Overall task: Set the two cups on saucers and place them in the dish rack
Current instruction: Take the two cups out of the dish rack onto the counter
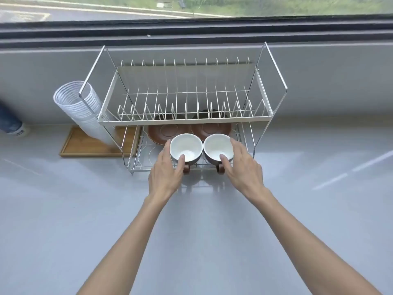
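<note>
Two brown cups with white insides sit side by side at the front of the lower shelf of a two-tier wire dish rack [274, 67]. My left hand [165, 173] grips the left cup [186, 145], thumb inside the rim. My right hand [242, 167] grips the right cup [217, 144] the same way. Both cup handles point toward me over the shelf's front edge. Two brown saucers lie just behind the cups on the lower shelf, the left saucer [161, 132] and the right saucer [212, 128], partly hidden by the upper tier.
A tilted stack of white plastic cups [78, 105] leans on a wooden tray [89, 145] left of the rack. A blue object [10, 122] lies at the far left. The grey counter [191, 231] runs below a window sill behind the rack.
</note>
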Demonstrator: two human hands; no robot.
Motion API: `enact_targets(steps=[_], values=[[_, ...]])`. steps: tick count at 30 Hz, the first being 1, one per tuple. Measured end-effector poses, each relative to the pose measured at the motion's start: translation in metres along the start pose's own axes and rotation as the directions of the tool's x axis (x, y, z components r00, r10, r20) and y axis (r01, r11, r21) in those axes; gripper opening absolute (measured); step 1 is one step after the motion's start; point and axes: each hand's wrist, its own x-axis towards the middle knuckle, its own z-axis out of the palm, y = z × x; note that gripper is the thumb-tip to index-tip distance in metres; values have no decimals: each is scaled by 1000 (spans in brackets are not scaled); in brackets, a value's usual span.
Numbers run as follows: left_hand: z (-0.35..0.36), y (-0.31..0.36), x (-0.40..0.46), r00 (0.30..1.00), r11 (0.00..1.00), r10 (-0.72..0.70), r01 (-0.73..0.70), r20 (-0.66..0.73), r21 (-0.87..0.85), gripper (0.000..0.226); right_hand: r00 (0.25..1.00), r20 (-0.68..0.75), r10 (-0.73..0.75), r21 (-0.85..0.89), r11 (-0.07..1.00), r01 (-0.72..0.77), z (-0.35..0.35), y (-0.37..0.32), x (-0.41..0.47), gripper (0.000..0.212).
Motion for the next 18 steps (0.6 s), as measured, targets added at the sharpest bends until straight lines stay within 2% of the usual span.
enact_targets(steps=[4,6,8,10,14,18], values=[[7,-1,21,985,969,-150,164,87,-187,63,992,34,121,56,991,-122,4,3,18,62],[12,-6,29,951,894,-269,305,149,-329,67,982,72,176,78,980,-181,6,4,25,63],[14,-12,34,922,821,-341,388,186,-418,66,959,113,261,148,950,-276,5,2,30,64],[14,-12,35,912,791,-345,411,224,-453,57,930,163,329,214,908,-359,7,2,33,64],[18,-15,38,899,728,-348,438,266,-528,47,900,242,362,353,831,-429,15,2,38,55],[19,-20,49,878,686,-386,478,283,-548,49,840,338,425,513,666,-543,19,8,41,42]])
